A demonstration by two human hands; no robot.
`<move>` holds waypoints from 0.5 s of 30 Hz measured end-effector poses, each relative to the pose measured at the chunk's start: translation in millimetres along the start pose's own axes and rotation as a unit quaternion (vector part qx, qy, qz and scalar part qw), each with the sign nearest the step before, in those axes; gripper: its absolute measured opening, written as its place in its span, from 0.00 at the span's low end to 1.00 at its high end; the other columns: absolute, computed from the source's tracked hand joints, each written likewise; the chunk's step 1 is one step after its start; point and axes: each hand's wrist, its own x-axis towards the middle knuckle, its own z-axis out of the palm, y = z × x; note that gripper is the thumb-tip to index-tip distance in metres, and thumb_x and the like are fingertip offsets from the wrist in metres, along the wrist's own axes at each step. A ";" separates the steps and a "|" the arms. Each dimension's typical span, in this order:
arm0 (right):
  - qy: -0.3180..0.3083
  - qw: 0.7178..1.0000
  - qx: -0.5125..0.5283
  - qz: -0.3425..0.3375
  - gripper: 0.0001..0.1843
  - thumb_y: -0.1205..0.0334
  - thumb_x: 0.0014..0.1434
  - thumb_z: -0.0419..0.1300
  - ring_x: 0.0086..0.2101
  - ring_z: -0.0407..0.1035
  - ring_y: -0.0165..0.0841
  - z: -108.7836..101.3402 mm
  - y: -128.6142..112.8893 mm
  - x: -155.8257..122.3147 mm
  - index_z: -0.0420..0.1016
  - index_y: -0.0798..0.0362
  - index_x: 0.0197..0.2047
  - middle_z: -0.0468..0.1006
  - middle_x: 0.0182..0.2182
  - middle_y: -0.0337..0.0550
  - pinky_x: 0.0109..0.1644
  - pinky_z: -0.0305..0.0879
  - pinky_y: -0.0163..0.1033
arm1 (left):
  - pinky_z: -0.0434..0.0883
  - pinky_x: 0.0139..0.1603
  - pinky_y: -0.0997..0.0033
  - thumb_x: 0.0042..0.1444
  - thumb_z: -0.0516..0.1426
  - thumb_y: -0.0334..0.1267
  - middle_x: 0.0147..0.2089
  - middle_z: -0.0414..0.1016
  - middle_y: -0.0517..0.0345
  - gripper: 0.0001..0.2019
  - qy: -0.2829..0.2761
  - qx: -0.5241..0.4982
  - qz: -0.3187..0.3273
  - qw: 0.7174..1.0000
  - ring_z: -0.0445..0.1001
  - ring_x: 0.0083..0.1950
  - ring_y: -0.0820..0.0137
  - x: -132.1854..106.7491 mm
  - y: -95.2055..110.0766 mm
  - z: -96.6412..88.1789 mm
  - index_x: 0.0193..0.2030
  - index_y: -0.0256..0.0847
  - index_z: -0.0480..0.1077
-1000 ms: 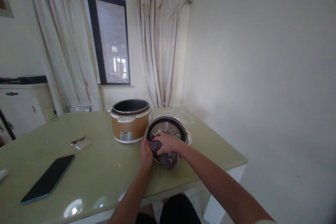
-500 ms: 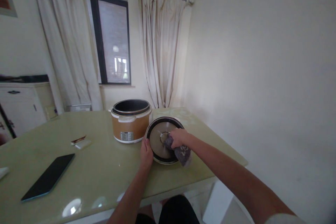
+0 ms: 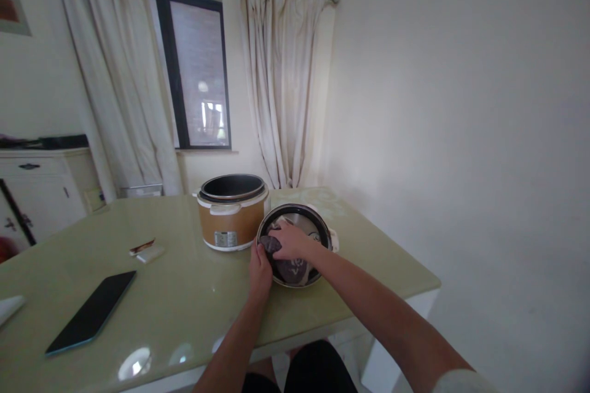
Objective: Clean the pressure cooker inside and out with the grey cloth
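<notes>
A round pot lid [image 3: 302, 221] with a dark ring inside its rim is tilted up on the table, its inner face toward me. My left hand [image 3: 260, 267] grips the lid's left edge, thumb on the near side. Against the left part of the inner face, my right hand [image 3: 290, 241] presses a dark purple-grey cloth [image 3: 292, 271] with pale markings, fingers closed on it. Behind and to the left stands a brown-and-white rice cooker [image 3: 234, 216], its top uncovered and a dark inner pot [image 3: 233, 185] showing.
On the green glossy table [image 3: 184, 295] lie a black tablet [image 3: 92, 312] and, beyond it, a small white packet [image 3: 150, 253] with a reddish-brown strip [image 3: 142, 247]. A plain wall [image 3: 461, 135] rises along the right. The table's front edge is close to my legs.
My right hand has moved left across the lid's inner face with the cloth, from near the centre toward the left rim. My left hand keeps its hold on the edge.
</notes>
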 end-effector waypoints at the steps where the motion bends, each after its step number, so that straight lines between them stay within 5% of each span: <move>1: -0.018 1.000 0.007 -0.017 0.31 0.47 0.56 0.71 0.50 0.74 0.46 2.2 -0.7 -4.0 0.79 0.52 0.59 0.75 0.54 0.54 0.55 0.72 0.48 | 0.66 0.75 0.53 0.75 0.43 0.53 0.69 0.74 0.40 0.29 -0.001 -0.003 0.001 1.000 0.72 0.72 0.57 -0.2 0.3 -0.3 0.70 0.37 0.67; 9: -0.159 0.987 -0.019 -0.018 0.25 0.47 0.51 0.73 0.44 0.79 0.44 -14.4 24.6 -49.7 0.86 0.52 0.49 0.85 0.42 0.48 0.47 0.73 0.40 | 0.58 0.80 0.53 0.74 0.44 0.53 0.74 0.69 0.39 0.30 0.012 -0.009 0.007 1.000 0.61 0.79 0.57 0.8 -2.8 4.2 0.71 0.35 0.67; 15: -0.140 0.985 -0.089 0.056 0.27 0.47 0.51 0.74 0.47 0.80 0.50 -35.4 42.9 -52.7 0.86 0.51 0.51 0.84 0.49 0.55 0.48 0.75 0.45 | 0.54 0.82 0.52 0.74 0.44 0.55 0.77 0.66 0.40 0.32 0.010 0.001 -0.012 1.000 0.55 0.82 0.57 1.9 -6.7 4.9 0.74 0.36 0.64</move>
